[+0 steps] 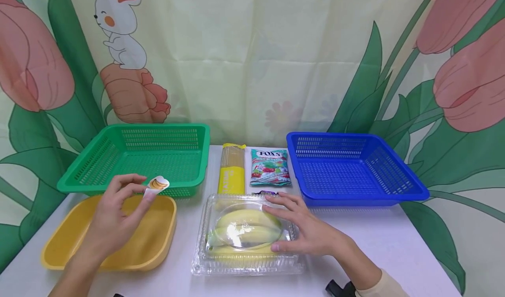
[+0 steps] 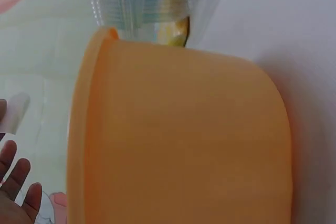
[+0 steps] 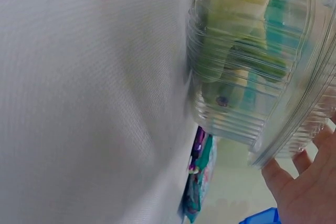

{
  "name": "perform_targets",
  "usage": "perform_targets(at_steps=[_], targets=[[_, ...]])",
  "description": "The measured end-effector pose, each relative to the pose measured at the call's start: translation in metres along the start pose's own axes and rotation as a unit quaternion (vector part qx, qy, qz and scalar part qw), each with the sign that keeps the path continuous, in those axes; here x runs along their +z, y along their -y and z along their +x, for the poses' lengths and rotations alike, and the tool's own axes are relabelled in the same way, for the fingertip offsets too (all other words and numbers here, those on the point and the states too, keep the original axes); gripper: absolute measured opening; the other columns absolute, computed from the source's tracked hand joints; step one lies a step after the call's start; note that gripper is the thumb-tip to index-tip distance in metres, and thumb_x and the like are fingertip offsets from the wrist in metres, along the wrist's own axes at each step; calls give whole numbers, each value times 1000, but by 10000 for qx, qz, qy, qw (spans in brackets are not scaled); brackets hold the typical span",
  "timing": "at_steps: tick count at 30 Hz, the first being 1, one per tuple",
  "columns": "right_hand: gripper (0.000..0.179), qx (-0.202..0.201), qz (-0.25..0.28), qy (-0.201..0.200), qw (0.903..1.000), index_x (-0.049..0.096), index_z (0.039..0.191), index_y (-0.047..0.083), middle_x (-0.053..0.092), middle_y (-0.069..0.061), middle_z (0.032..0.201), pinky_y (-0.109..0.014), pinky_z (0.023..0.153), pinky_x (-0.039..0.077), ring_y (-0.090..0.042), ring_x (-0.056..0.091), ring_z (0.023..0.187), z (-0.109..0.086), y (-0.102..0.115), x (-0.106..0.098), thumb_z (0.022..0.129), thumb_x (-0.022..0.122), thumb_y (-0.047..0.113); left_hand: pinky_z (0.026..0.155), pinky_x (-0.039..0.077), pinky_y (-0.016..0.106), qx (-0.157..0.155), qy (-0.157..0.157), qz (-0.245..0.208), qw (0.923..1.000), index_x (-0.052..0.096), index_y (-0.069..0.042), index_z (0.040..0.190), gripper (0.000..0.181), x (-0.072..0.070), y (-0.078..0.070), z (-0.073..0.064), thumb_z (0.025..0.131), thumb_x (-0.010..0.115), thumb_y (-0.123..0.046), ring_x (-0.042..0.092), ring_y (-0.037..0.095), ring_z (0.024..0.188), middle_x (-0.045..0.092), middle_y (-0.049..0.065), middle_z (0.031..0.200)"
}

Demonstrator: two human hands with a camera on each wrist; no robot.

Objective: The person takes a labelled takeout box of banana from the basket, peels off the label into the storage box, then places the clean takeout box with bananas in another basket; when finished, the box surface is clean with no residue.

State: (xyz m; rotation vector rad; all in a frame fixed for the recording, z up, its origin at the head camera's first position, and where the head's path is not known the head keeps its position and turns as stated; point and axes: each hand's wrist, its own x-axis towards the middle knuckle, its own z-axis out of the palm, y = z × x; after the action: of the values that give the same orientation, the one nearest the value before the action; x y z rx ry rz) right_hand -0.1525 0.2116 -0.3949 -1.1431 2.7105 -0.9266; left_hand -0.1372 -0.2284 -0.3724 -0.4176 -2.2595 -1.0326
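My left hand [image 1: 114, 220] pinches a small white sticker [image 1: 158, 183] with a banana picture between thumb and fingers, above the yellow basin [image 1: 165, 227]. In the left wrist view part of the left hand [image 2: 16, 190] shows at the edge. A clear plastic clamshell box [image 1: 201, 262], its lid down, holds several yellow-green bananas [image 1: 246, 231]. Over the right side of its lid my right hand [image 1: 305, 229] rests with fingers spread. The right wrist view shows that hand [image 3: 310, 187] at the box's rim [image 3: 273, 145], bananas visible through the clear wall.
A green basket [image 1: 158, 161] stands behind the yellow basin; a blue basket [image 1: 359, 170] stands at the right. Between them lie a yellow-labelled pack of noodles or pasta [image 1: 232, 170] and a Fox's candy bag [image 1: 270, 167]. A small purple packet [image 1: 263, 192] shows behind the box.
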Motion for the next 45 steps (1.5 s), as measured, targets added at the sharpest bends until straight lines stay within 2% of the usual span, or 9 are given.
perform_targets(at_steps=[4, 10, 15, 22, 28, 33, 36, 40, 45], targets=[[78, -26, 8, -15, 10000, 48, 155, 30, 32, 11, 165, -74, 109, 31, -32, 16, 153, 1, 0, 1, 87, 77, 56, 90, 32, 5, -51, 65, 213, 9997, 72, -8, 90, 10, -6, 7, -5, 87, 79, -1, 44, -2, 111, 56, 5, 116], [78, -77, -13, -6, 10000, 48, 155, 29, 32, 11, 166, -73, 109, 32, -31, 15, 154, 3, 2, 1, 87, 76, 56, 91, 28, 8, 191, 78, 598, 9980, 72, -7, 88, 13, -23, 22, -11, 83, 81, 1, 41, 1, 109, 57, 8, 111], [77, 24, 80, 6, 10000, 49, 154, 29, 30, 10, 166, -74, 108, 31, -32, 13, 154, 1, 3, -2, 87, 77, 55, 88, 29, 11, 286, 249, 988, 9944, 73, -8, 89, 14, -38, 31, -14, 82, 82, 0, 41, 5, 107, 56, 7, 110], [76, 37, 71, -56, 10000, 48, 154, 32, 30, 12, 166, -75, 107, 31, -32, 14, 154, -3, 0, -1, 87, 77, 55, 88, 29, 12, 521, 354, 1153, 9913, 72, -10, 84, 18, -46, 51, -24, 77, 84, 1, 41, 6, 104, 57, 8, 104], [76, -36, 90, -86, 9999, 50, 154, 29, 31, 9, 166, -76, 107, 31, -36, 15, 153, -3, -2, 1, 87, 78, 53, 79, 34, 26, 574, 657, 1317, 9874, 72, -16, 83, 20, -51, 62, -30, 77, 86, -2, 38, 1, 99, 56, 1, 99], [76, -25, 121, -98, 9999, 50, 153, 28, 32, 9, 166, -76, 106, 31, -34, 15, 153, -4, -2, 2, 87, 78, 52, 75, 35, 23, 637, 796, 1416, 9847, 71, -19, 81, 25, -53, 71, -36, 75, 87, -2, 37, -3, 96, 55, -4, 95], [75, -47, 156, -82, 9998, 50, 153, 28, 32, 8, 166, -76, 106, 32, -35, 15, 153, -4, -1, 3, 88, 78, 52, 72, 34, 21, 612, 896, 1505, 9826, 72, -21, 80, 23, -55, 77, -40, 75, 88, -5, 38, -3, 92, 53, -6, 91], [75, -103, 141, -90, 9998, 48, 154, 31, 32, 7, 166, -76, 106, 31, -36, 14, 153, -2, -1, 2, 88, 78, 51, 68, 34, 21, 433, 1205, 1746, 9763, 74, -21, 81, 18, -58, 87, -44, 77, 89, -11, 44, 6, 84, 52, -5, 87], [75, -94, 84, -81, 9999, 48, 154, 32, 33, 9, 165, -76, 106, 32, -36, 17, 153, -1, 0, 2, 88, 77, 52, 69, 37, 27, -33, 1883, 2108, 9592, 75, -23, 83, 14, -59, 93, -50, 79, 88, -20, 48, 16, 82, 53, -6, 87]])
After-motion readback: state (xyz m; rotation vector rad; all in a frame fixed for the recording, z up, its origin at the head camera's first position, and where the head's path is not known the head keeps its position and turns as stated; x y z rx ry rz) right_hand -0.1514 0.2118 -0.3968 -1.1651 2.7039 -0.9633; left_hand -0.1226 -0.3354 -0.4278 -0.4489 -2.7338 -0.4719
